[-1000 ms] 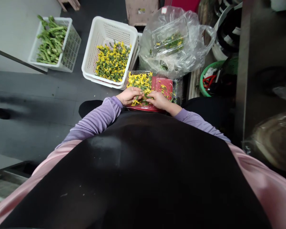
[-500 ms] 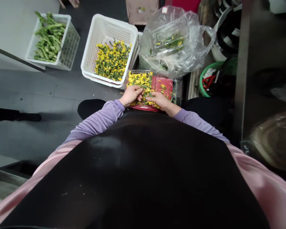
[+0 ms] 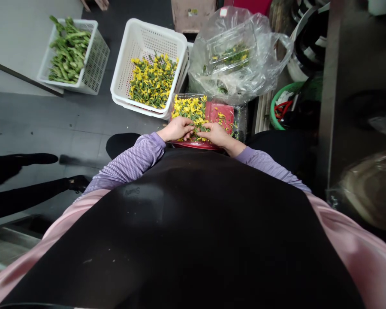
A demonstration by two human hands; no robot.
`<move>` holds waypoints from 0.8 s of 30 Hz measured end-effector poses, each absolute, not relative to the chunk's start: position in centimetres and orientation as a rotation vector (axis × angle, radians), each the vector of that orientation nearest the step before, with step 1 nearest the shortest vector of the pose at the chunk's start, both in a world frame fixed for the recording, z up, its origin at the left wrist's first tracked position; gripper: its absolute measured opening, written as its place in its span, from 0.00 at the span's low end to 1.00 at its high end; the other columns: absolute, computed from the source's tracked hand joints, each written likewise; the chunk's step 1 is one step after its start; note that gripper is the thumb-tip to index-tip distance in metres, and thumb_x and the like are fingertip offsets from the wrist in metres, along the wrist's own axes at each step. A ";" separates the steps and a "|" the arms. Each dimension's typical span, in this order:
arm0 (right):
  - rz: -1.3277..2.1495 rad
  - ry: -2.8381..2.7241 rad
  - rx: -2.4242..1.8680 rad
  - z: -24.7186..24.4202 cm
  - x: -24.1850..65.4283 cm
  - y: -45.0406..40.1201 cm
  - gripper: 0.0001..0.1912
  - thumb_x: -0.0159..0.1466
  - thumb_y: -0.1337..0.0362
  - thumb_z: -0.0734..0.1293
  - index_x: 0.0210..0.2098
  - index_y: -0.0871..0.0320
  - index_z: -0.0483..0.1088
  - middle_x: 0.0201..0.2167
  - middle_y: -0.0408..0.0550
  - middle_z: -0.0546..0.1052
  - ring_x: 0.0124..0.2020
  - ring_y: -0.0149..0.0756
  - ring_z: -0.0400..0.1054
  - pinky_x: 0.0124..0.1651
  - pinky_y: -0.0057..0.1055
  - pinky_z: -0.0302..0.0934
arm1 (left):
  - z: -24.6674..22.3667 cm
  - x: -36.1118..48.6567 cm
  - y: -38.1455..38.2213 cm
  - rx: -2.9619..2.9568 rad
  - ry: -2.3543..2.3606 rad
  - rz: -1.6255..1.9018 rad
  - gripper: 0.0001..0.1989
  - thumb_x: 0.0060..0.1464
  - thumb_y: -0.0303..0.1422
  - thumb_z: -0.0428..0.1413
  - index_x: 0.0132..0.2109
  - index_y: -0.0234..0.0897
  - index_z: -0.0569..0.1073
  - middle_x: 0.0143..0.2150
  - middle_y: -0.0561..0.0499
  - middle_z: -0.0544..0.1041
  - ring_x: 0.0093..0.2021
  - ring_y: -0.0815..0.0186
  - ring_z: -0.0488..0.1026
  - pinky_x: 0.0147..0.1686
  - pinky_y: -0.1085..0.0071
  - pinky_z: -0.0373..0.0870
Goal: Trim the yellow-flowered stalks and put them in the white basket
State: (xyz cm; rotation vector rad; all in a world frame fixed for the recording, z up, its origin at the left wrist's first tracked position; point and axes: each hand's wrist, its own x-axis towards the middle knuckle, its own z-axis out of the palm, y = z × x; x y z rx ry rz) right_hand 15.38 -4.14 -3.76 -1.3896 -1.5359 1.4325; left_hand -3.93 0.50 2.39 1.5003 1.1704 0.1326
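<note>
Yellow flowers with green stems point(image 3: 188, 107) fill the left part of a clear plastic box set on a red surface point(image 3: 218, 112). My left hand point(image 3: 179, 128) is at the lower left of these flowers, its thumb and fingers pinched together over something I cannot make out. Close beside it, my right hand point(image 3: 216, 134) rests over the lower right of the pile with its fingers closed around some flower stems. A few loose flowers point(image 3: 225, 121) lie on the red surface to the right.
A white basket point(image 3: 119, 79) of yellow flowers stands behind on the left, another basket point(image 3: 96, 68) of thick green stems farther left. A clear bag point(image 3: 263, 73) and green basin point(image 3: 273, 109) are on the right. Another person's legs point(image 3: 28, 195) are at the left.
My left hand has shifted slightly at the pile's lower edge, while my right hand has hardly moved. The other person's second leg has come into view at the left.
</note>
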 end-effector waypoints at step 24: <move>1.489 -1.378 -1.401 -2.8 15.1 -5.4 0.17 0.52 0.52 0.74 0.36 0.56 0.75 0.36 0.47 0.80 0.43 0.45 0.73 0.55 0.44 0.66 | 0.2 -4.4 -0.4 1.071 1.338 0.173 0.16 0.70 0.35 0.53 0.37 0.29 0.77 0.27 0.51 0.76 0.22 0.74 0.71 0.27 0.76 0.71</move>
